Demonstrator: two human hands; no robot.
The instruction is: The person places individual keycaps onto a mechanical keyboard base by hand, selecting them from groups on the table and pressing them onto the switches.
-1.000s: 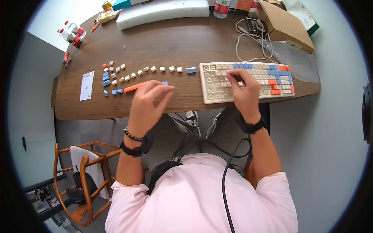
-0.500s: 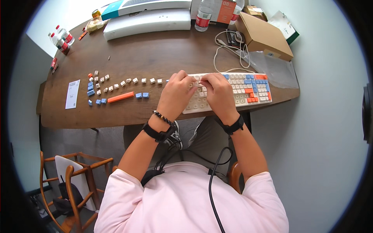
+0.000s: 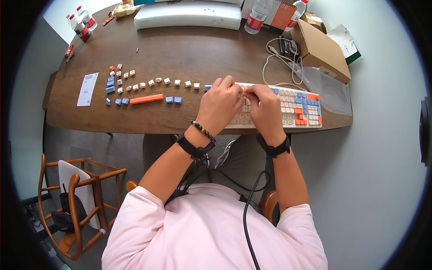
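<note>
A white keyboard with white, blue and orange keycaps lies at the desk's right front. Bare sockets show on part of its left side. My left hand is over that end, fingers curled and pinched together. Close beside it, my right hand pinches thumb against forefinger, the two sets of fingertips nearly meeting. What small thing sits between them is hidden. Loose white keycaps run in a row leftward from the keyboard, with blue keycaps and a long orange spacebar keycap nearer me.
A white card lies at the far left of the wooden desk. White foam and a water bottle stand at the back. A cable, a cardboard box and a clear plastic bag are beyond the keyboard.
The whole view has shifted, so the desk sits higher and further right in it. Both hands stay pinched over the keyboard's left part, with only slight finger movement.
</note>
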